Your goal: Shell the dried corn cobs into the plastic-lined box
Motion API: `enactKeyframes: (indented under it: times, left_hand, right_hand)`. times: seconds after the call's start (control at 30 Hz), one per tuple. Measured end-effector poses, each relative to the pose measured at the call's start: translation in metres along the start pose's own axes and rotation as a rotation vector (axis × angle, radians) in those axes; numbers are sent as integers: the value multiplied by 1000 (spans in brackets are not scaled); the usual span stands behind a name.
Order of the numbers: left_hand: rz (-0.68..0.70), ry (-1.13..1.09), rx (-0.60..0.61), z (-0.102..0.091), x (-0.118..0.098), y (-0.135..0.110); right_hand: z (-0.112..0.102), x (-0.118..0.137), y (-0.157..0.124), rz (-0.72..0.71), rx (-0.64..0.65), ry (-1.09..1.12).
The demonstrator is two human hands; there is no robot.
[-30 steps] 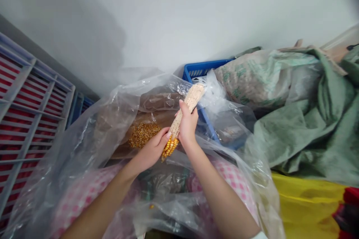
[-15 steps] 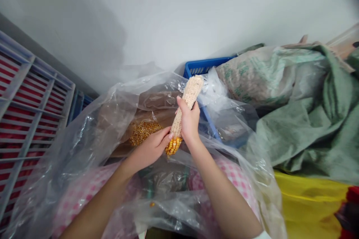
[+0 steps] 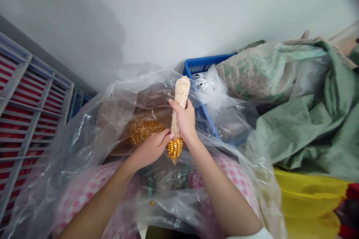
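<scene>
A corn cob [image 3: 182,89] stands nearly upright in front of me, bare and pale along most of its length, with yellow kernels left only around its lower tip. My right hand [image 3: 185,119] wraps around its middle, thumb along the front. My left hand [image 3: 155,145] grips the lower part, its thumb pressed at the upper edge of the kernels; its other fingers are partly hidden behind the cob. Below and to the left, a heap of loose corn kernels [image 3: 146,130] lies inside a large clear plastic bag [image 3: 112,108] spread over my lap.
A grey-blue slatted crate [image 3: 30,108] with red behind it stands at the left. To the right are a blue basket [image 3: 206,61], a white plastic bag [image 3: 214,86], a printed woven sack [image 3: 260,71], green cloth [image 3: 294,134] and a yellow bag [image 3: 308,198]. A pale wall rises behind.
The cob has swung from a rightward slant to nearly upright, its top moving left with my right hand. My left hand has stayed almost in place at the kernels.
</scene>
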State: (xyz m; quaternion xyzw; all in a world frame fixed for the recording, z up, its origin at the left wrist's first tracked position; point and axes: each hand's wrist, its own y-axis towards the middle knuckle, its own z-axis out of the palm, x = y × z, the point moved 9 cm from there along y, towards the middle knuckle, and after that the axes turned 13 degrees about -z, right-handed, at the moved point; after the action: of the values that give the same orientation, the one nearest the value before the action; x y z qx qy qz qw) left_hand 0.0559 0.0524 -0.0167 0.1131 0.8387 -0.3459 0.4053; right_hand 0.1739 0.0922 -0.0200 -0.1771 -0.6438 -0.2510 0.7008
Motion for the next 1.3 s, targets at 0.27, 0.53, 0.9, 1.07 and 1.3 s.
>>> enactKeyframes:
  times: [0.27,0.53,0.9,1.07,1.3]
  left_hand:
    - [5,51,-71,0,-1,0]
    - [-44,-13,-301,-24,16,14]
    - [-57,-289,127,-3,-1,-4]
    - [-3,-222,27,-5,-9,-7]
    - [-29,-266,-85,-2,-4,-3]
  right_hand:
    - [-1,-7,2,46,16,-31]
    - [14,-6,-6,181,62,148]
    - [10,-12,-8,385,1,265]
    - [7,-7,-3,285,-9,228]
    - [1,-4,1,160,-30,131]
